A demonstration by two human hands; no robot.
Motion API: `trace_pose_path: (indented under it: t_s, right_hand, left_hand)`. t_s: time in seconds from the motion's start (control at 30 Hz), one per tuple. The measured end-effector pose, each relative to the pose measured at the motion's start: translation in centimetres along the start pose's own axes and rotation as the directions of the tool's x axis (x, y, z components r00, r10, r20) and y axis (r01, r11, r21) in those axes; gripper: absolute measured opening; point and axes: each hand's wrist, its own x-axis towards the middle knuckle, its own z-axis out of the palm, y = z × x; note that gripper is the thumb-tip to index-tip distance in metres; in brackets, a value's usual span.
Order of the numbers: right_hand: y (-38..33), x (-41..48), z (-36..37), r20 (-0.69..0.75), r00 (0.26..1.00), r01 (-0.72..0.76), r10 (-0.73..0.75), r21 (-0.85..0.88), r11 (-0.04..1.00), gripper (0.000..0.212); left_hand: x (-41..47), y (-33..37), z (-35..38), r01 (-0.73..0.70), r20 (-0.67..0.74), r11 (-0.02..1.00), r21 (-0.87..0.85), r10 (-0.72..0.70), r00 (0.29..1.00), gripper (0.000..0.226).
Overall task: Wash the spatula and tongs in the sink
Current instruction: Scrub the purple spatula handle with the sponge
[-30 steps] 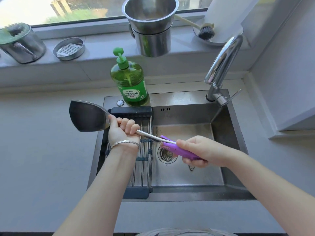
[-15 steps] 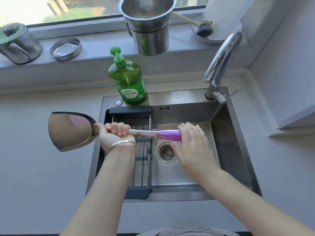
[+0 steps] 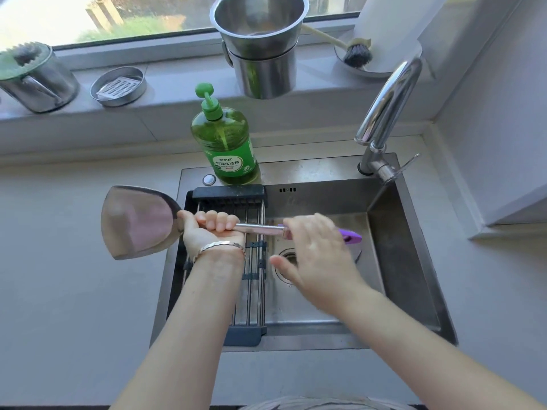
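Bare forearms (image 3: 192, 306), silver bracelet (image 3: 220, 247) at left hand (image 3: 207, 230)

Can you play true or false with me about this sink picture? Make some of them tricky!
1. The left hand holds the spatula by its metal shaft. True.
2. The soap bottle is blue. False: it is green.
3. The spatula's blade sits down in the sink. False: it is held up over the counter, left of the sink.
4. The right hand lies over the spatula's purple handle. True.
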Motion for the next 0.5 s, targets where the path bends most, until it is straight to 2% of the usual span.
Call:
trace_pose_path:
  t_s: [0.1,0.17,0.23,0.3,0.33,0.47,0.5]
  right_hand:
    - [2.5,0.3,-0.5,-0.003,0.992,-0.127,0.127,-0.045,0.991,0.085]
    - [1.6,0.1,-0.1,0.006,0.986,-0.166,0.167,-0.052,0.985,0.086]
    - [0.0,-0.5,0.7,0.005,0.997,-0.074,0.074,-0.032,0.997,0.084]
    - [0.0,-1.2,1.1,0.005,0.998,0.060,-0.060,-0.074,0.995,0.079]
    - [0.8,-1.2,1.1,0.002,0.997,0.078,-0.078,-0.105,0.991,0.078]
    - [2.9,-1.0,0.5,0.033,0.987,-0.157,0.159,-0.069,0.985,0.084]
    - [2.5,-1.2,0.6,0.037,0.987,-0.153,0.155,-0.057,0.987,0.085]
  left_hand:
    - [0.0,0.7,0.0,0.026,-0.006,0.999,-0.047,-0.026,1.000,0.055]
    - [-0.5,0.1,0.1,0.085,-0.030,0.995,-0.057,-0.087,0.996,0.057]
    - [-0.9,-0.7,0.2,0.140,-0.089,0.989,-0.049,-0.144,0.986,0.058]
    - [-1.0,-0.9,0.0,0.175,-0.145,0.983,-0.058,-0.181,0.973,0.057]
    - [-1.0,-0.8,-0.1,0.188,-0.164,0.980,-0.072,-0.198,0.966,0.056]
    - [-1.1,-0.3,-0.4,0.169,-0.190,0.980,-0.105,-0.187,0.964,0.054]
    - [-1.1,-0.3,-0.3,0.159,-0.194,0.982,-0.098,-0.175,0.965,0.054]
